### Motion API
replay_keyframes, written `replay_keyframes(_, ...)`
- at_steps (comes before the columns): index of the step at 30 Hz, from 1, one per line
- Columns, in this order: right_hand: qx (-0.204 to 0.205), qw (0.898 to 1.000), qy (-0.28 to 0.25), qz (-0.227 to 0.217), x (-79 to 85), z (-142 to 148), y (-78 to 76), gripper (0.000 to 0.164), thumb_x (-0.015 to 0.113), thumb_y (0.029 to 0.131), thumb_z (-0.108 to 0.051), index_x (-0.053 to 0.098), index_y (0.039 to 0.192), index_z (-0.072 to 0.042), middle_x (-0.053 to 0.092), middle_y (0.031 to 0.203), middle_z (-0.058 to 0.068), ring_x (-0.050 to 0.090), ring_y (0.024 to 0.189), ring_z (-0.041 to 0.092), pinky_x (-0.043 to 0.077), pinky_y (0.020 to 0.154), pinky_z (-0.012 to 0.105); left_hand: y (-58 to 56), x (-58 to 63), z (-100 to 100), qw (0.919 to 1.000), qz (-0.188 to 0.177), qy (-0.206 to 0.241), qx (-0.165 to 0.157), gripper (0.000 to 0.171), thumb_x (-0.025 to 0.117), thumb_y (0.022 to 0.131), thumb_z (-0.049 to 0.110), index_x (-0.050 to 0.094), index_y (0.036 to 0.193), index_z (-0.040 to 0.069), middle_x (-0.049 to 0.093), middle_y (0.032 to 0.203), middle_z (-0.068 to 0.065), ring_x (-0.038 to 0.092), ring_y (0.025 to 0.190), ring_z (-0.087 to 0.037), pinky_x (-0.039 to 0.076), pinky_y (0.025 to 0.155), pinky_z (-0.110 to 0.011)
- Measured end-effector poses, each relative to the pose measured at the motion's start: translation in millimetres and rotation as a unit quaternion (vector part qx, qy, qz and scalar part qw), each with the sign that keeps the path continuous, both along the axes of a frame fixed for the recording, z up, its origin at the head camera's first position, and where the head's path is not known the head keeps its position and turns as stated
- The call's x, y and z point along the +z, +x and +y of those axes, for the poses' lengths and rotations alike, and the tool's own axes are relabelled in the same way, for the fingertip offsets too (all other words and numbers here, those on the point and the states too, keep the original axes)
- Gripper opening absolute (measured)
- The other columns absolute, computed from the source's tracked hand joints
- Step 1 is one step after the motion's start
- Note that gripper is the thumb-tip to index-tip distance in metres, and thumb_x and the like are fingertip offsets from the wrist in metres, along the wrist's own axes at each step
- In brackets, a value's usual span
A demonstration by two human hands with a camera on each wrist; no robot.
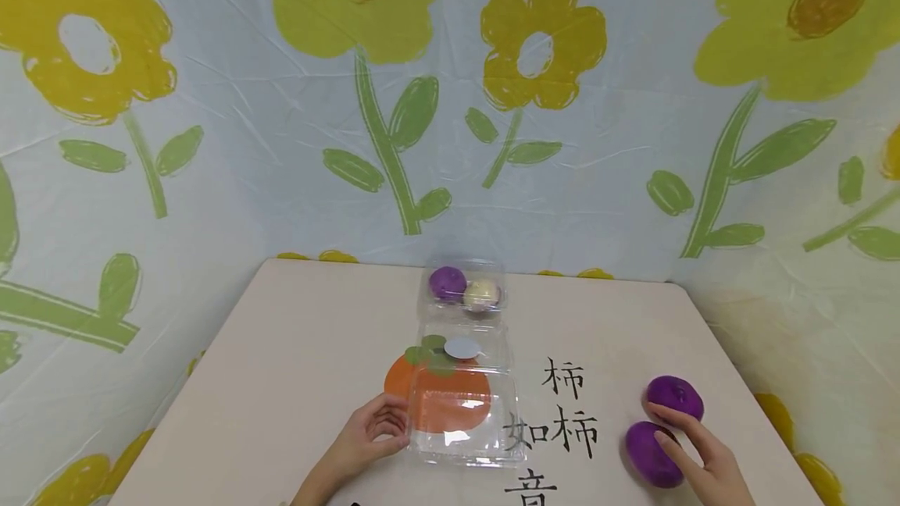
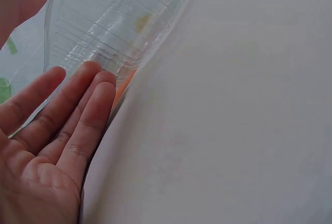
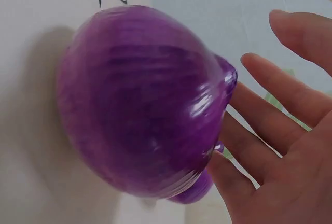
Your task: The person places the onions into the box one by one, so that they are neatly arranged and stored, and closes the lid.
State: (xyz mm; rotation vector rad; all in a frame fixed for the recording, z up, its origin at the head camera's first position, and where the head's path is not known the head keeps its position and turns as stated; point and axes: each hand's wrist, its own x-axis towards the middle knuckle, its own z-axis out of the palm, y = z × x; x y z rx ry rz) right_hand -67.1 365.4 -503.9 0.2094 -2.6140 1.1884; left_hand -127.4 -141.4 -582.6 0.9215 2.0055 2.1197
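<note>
My left hand (image 1: 376, 432) is at the left edge of a clear plastic clamshell box (image 1: 464, 412), which lies with its lid folded back. In the left wrist view its fingers are loosely extended beside the box wall, the thumb near the rim. On the right, my right hand (image 1: 703, 459) reaches over the nearer purple onion (image 1: 654, 455), which lies on the table. Its fingers are spread, not wrapped round the glossy onion in the right wrist view. A second purple onion (image 1: 675, 398) lies just behind, close to the fingertips.
Behind the open box stands another clear box (image 1: 502, 287) with a purple onion (image 1: 448, 283) and a pale, cream-coloured bulb (image 1: 482, 293) in it. The table (image 1: 295, 350) bears a printed orange persimmon (image 1: 397, 381) and black characters (image 1: 576, 432). A flowered cloth surrounds it.
</note>
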Motion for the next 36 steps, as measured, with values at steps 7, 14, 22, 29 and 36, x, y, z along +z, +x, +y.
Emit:
replay_keyframes(7, 0.006, 0.998, -0.018, -0.053, -6.8, 6, 1.2, 0.038, 0.062, 0.098, -0.013, 0.057, 0.134, -0.002, 0.062, 0.134, -0.003, 0.034, 0.123, -0.024, 0.029, 0.093, -0.001, -0.5, -0.6, 0, 0.9998, -0.015, -0.008, 0.009, 0.042, 0.073, 0.085, -0.006, 0.054, 0.122, -0.006, 0.061, 0.100, -0.024, 0.063, 0.093, -0.017, 0.057, 0.080, -0.027)
replay_keyframes(14, -0.036, 0.989, -0.015, -0.141, -8.2, 6, 0.1, 0.045, 0.066, 0.097, -0.028, 0.058, 0.136, -0.008, 0.052, 0.125, -0.030, 0.038, 0.106, -0.026, 0.042, 0.081, 0.007, -0.7, -0.5, 1, 0.9998, -0.012, -0.011, 0.009, 0.041, 0.073, 0.085, -0.006, 0.054, 0.121, -0.007, 0.062, 0.100, -0.024, 0.063, 0.092, -0.017, 0.057, 0.080, -0.028)
replay_keyframes(22, -0.031, 0.969, -0.005, -0.245, -13.4, 10, -3.7, 0.070, 0.076, 0.087, -0.031, 0.044, 0.146, -0.009, 0.046, 0.145, 0.020, 0.056, 0.118, 0.029, 0.053, 0.086, 0.041, 0.3, 2.1, 0, 0.9997, -0.019, -0.015, 0.011, 0.041, 0.074, 0.085, -0.003, 0.054, 0.121, -0.005, 0.062, 0.101, -0.020, 0.063, 0.094, -0.014, 0.057, 0.080, -0.027)
replay_keyframes(29, 0.009, 0.969, 0.002, -0.246, -17.6, 15, -4.4, 0.090, 0.086, 0.074, -0.019, 0.036, 0.149, -0.011, 0.036, 0.144, 0.034, 0.052, 0.115, 0.041, 0.050, 0.081, 0.040, -0.5, 2.8, -1, 0.9996, -0.021, -0.015, 0.006, 0.040, 0.072, 0.086, -0.002, 0.054, 0.122, -0.005, 0.062, 0.102, -0.017, 0.062, 0.094, -0.015, 0.057, 0.081, -0.027)
replay_keyframes(36, 0.010, 0.987, 0.018, -0.158, -21.2, 7, -1.3, 0.084, 0.088, 0.070, -0.013, 0.046, 0.143, -0.015, 0.049, 0.137, 0.014, 0.055, 0.105, 0.020, 0.048, 0.074, 0.026, -0.6, 1.4, -1, 0.9991, -0.034, -0.024, 0.007, 0.040, 0.073, 0.086, 0.000, 0.054, 0.122, -0.004, 0.063, 0.103, -0.014, 0.062, 0.094, -0.015, 0.057, 0.081, -0.027)
